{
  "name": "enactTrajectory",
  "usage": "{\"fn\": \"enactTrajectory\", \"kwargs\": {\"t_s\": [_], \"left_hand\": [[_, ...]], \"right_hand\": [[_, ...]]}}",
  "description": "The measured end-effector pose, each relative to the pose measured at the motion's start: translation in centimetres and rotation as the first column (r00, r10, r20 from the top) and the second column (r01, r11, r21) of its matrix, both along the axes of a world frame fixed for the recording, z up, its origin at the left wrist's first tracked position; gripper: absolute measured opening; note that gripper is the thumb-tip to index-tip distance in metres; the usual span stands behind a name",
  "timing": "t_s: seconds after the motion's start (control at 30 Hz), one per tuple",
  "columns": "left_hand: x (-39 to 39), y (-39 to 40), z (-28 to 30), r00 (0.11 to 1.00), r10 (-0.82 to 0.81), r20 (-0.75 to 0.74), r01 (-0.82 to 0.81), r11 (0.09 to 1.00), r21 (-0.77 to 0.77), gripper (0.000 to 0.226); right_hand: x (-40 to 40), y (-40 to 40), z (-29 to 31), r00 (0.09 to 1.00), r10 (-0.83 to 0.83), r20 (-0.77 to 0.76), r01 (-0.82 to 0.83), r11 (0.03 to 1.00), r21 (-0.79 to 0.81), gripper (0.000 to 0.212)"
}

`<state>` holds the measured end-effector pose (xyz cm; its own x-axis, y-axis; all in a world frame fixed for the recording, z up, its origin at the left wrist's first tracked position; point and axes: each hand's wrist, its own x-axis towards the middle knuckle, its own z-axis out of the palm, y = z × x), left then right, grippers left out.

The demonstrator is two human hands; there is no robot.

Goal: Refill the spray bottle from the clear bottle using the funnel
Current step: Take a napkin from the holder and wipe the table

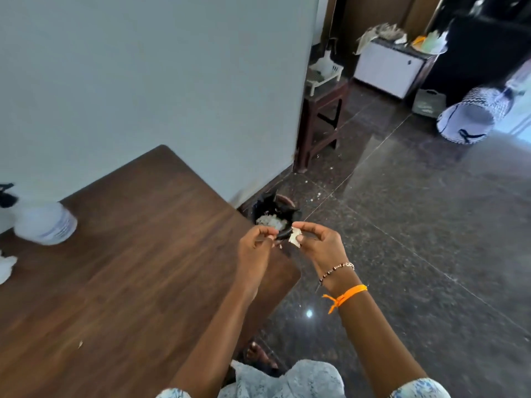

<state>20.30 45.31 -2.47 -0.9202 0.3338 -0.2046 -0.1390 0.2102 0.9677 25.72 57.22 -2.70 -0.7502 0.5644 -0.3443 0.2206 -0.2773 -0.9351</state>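
Both hands meet past the right corner of the brown wooden table (138,254), above a small bin. My left hand (254,244) pinches a small black piece, possibly a cap. My right hand (317,242) pinches a crumpled white scrap (296,235) that touches the black piece. A blurred translucent bottle (46,222) with a pale label stands at the table's far left. A black spray trigger (6,193) shows at the frame's edge beside it; whether it is attached I cannot tell. A white object (6,267) lies at the left edge, cut off. No funnel is identifiable.
A small bin with a black liner (275,214), holding white scraps, stands on the dark stone floor against the pale wall, just beyond my hands. Farther right are a dark wooden stool (321,116), a white cabinet (385,67) and a patterned basket (471,116).
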Motion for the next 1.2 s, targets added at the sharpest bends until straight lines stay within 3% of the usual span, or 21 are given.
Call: {"fn": "enactTrajectory", "kwargs": {"t_s": [0.23,0.33,0.47,0.57,0.77,0.93,1.1,1.2], "left_hand": [[-7.0,5.4,0.4,1.000,-0.024,0.019,0.024,1.000,-0.009,0.019],[-10.1,7.7,-0.5,0.999,-0.029,0.039,0.031,0.998,-0.045,0.019],[-15.0,11.3,-2.9,0.997,-0.019,0.073,0.029,0.990,-0.140,0.016],[-18.7,14.0,-5.3,0.993,0.030,0.112,-0.006,0.978,-0.210,0.017],[-25.1,18.7,-12.0,0.936,0.150,0.319,-0.044,0.948,-0.316,0.014],[-28.1,21.2,-18.4,0.846,0.215,0.488,-0.071,0.953,-0.295,0.015],[-28.3,21.8,-24.7,0.677,0.287,0.677,-0.093,0.947,-0.308,0.019],[-28.4,21.7,-27.8,0.599,0.343,0.723,-0.117,0.931,-0.345,0.019]], "right_hand": [[-6.8,6.3,0.2,1.000,0.011,-0.024,-0.013,0.998,-0.060,0.029],[-10.3,8.9,-1.1,0.998,0.051,0.045,-0.052,0.999,0.009,0.039],[-15.9,12.2,-4.8,0.985,0.094,0.147,-0.099,0.995,0.025,0.030],[-20.1,14.6,-8.5,0.972,0.123,0.200,-0.107,0.990,-0.087,0.015],[-27.3,19.6,-15.9,0.904,0.205,0.374,-0.160,0.976,-0.148,0.013],[-31.5,22.0,-22.7,0.855,0.207,0.475,-0.143,0.975,-0.168,0.015],[-33.2,23.2,-29.5,0.783,0.256,0.566,-0.142,0.961,-0.239,0.008],[-33.6,23.8,-33.3,0.745,0.254,0.617,-0.148,0.965,-0.218,0.020]]}}
